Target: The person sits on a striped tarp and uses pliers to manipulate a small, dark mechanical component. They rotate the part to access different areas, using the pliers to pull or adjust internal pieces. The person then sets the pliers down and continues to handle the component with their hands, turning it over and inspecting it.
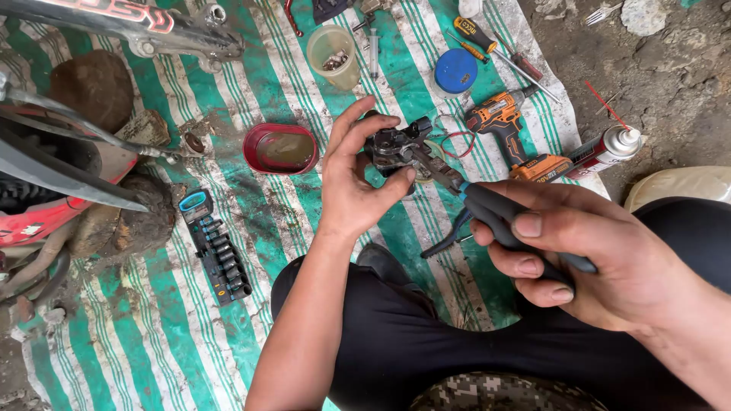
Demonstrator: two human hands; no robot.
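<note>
My left hand point(354, 179) grips a small dark metal part point(396, 144) with thumb and fingers, held over the striped sheet. My right hand point(579, 255) is closed around the dark grey handles of a pair of pliers point(487, 217). The pliers' jaws reach up and left and touch the metal part. A thin red wire loops just right of the part. My knees in black trousers fill the lower middle of the view.
A green and white striped sheet point(152, 335) covers the ground. On it lie a red bowl point(280, 148), a socket rail point(217, 255), a plastic cup point(333, 55), a blue lid point(455, 71), screwdrivers point(487, 46), an orange cordless drill point(506, 125) and a spray can point(609, 148). A red motorbike point(46, 175) stands left.
</note>
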